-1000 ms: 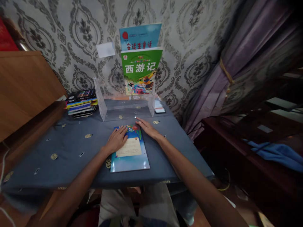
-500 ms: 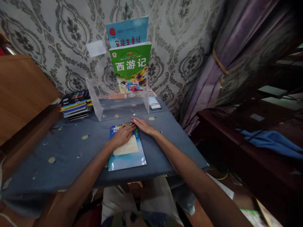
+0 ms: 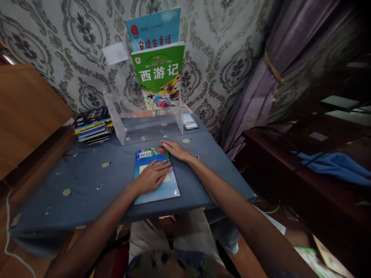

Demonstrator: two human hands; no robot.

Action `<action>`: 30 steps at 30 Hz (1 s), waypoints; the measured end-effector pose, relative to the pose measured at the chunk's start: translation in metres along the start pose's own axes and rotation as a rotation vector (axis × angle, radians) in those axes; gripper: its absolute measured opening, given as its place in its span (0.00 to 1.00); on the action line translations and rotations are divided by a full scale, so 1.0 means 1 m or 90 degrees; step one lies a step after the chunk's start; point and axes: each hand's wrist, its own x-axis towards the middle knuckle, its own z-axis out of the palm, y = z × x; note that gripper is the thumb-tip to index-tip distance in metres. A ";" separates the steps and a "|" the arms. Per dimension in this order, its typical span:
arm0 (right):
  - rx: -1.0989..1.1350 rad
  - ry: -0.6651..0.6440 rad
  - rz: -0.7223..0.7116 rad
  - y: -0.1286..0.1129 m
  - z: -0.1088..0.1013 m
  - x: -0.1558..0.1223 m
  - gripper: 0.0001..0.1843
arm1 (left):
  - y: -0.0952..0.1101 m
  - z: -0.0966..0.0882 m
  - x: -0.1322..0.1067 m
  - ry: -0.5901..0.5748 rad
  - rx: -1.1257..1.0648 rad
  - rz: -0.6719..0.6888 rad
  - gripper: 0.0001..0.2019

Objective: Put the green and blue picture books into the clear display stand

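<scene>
A blue book (image 3: 156,196) lies flat on the cloth-covered table, its face with the barcode turned up. Across its middle rests my left hand (image 3: 153,175), palm down with the fingers stretched out, hiding much of the pale text panel. My right hand (image 3: 177,151) lies at the book's upper right corner, fingers extended and touching the edge. Behind the book is a clear acrylic stand (image 3: 150,127). A green book (image 3: 159,79) stands upright at the back of that stand, with a light-blue book (image 3: 156,29) behind it.
A stack of books (image 3: 94,125) sits at the table's back left. A small white and partly blurred item (image 3: 189,120) is right of the stand. The patterned wall closes off the back. A purple curtain (image 3: 252,100) and a dark red cabinet (image 3: 278,173) are to the right.
My left hand has slid down the book toward me, uncovering the barcode and apart from my right hand. My right hand stays near the upper right corner. The camera view has shifted slightly.
</scene>
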 end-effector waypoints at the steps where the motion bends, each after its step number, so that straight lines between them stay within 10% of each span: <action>1: -0.002 0.000 -0.003 0.000 0.000 0.000 0.27 | 0.004 -0.001 -0.002 -0.002 -0.002 0.005 0.22; 14: -0.038 -0.010 -0.018 0.000 0.000 -0.002 0.26 | 0.050 0.005 -0.038 -0.009 0.016 0.050 0.24; 30: -0.164 0.005 -0.081 -0.003 0.012 -0.011 0.24 | 0.052 0.028 -0.036 0.142 0.172 0.076 0.18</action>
